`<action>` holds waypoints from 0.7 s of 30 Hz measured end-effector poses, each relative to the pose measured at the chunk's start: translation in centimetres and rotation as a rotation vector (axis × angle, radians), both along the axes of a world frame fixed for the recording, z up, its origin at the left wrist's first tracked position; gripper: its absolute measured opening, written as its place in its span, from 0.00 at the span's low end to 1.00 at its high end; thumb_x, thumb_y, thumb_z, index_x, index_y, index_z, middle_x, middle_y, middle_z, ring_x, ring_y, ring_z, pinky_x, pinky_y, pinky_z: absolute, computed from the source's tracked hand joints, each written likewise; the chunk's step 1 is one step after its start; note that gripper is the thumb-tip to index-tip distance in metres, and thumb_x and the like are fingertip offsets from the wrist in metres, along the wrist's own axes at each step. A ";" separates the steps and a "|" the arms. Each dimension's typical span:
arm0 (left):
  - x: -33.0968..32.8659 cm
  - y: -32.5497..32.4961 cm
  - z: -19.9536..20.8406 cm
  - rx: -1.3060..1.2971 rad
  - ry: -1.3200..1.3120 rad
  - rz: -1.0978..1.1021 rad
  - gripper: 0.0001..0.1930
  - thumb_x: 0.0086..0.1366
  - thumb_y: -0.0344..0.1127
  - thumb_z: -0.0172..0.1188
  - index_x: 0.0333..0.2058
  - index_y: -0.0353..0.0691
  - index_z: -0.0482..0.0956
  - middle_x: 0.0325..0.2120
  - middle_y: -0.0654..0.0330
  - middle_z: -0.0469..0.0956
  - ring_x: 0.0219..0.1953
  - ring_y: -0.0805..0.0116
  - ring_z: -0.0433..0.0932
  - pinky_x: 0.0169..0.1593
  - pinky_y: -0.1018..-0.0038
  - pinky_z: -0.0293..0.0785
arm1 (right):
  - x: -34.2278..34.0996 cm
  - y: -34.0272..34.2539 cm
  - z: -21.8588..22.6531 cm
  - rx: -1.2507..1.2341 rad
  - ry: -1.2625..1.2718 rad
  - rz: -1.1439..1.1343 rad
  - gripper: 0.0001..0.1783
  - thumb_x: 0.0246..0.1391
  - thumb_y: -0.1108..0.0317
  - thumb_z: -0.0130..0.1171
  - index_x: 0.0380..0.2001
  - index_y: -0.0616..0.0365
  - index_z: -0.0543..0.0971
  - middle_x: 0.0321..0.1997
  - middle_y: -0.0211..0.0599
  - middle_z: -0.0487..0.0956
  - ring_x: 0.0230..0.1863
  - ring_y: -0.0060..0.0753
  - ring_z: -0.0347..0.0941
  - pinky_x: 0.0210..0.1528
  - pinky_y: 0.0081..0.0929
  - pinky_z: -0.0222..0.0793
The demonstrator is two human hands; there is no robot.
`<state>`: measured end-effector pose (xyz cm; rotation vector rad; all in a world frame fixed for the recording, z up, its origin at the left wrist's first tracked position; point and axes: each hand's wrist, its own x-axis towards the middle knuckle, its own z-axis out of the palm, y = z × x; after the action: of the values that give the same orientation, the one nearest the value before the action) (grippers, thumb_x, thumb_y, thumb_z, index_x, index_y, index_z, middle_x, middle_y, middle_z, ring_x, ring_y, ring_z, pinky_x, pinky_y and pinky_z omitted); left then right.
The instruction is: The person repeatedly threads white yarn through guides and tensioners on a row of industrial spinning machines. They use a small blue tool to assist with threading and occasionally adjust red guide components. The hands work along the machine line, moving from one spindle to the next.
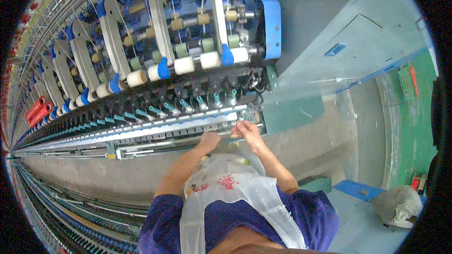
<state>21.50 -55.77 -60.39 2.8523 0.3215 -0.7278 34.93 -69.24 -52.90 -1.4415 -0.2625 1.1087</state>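
Note:
Both of my hands are at the near edge of a long spinning machine, by the end of its row of teal spindles (217,99). My left hand (210,140) is closed in a fist in front of the metal rail (160,147); whatever it holds is hidden. Just to its right, my right hand (248,130) has thumb and fingers pinched together, beside small whitish pieces at the rail's end. Anything in that pinch is too small to name. A translucent plastic bag apron (228,167) with red print hangs at my front, with a small yellow-green item showing in it.
Above the spindles run white rollers (184,65) and grey arms with blue tips (160,23). Red bobbins (39,111) stand far left. A grey cabinet (320,37) closes the machine's right end. Another machine (89,223) lies behind at left; a pale sack (399,206) sits lower right.

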 end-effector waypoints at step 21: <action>16.4 15.2 26.5 0.175 -0.973 0.529 0.13 0.57 0.35 0.49 0.28 0.31 0.80 0.26 0.39 0.77 0.32 0.39 0.76 0.38 0.52 0.70 | 1.2 0.3 -4.4 0.031 -0.049 -0.079 0.20 0.58 0.54 0.54 0.26 0.62 0.78 0.26 0.33 0.79 0.27 0.22 0.73 0.34 0.24 0.71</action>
<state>37.92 -40.55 -33.88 2.6655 0.9151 0.7851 36.16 -68.94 -57.32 -1.4403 -0.2542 1.0027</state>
